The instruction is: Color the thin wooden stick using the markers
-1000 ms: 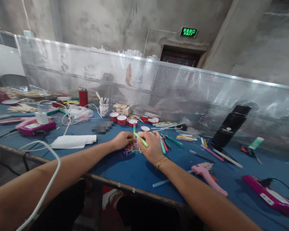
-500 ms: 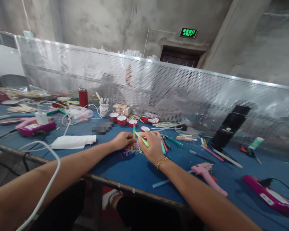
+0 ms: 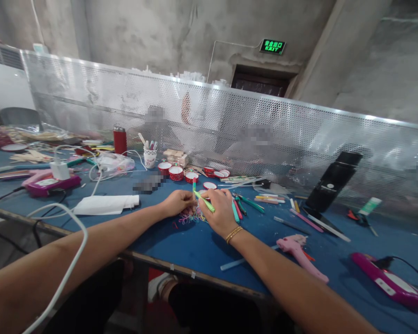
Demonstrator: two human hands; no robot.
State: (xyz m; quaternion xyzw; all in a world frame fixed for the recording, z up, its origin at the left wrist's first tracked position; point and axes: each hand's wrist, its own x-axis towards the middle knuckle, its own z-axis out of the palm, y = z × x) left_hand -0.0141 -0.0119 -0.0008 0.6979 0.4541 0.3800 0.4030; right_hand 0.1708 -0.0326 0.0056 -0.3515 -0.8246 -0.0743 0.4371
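My left hand is closed, its fingertips pinching a teal stick that stands upright over a small heap of coloured rubber bands. My right hand, with a gold bracelet at the wrist, is curled round a light green stick that lies slanted across its fingers. Both hands meet above the rubber bands on the blue table. Several more coloured sticks lie just right of my right hand.
A pink glue gun lies to the right, and magenta devices sit at far right and left. Small red drums, a cup, a red flask, white paper, a black stand and cables surround. A perforated screen backs the table.
Hardly anything has changed. My hands stay together over the rubber bands with only a slight shift of the fingers and the green stick.
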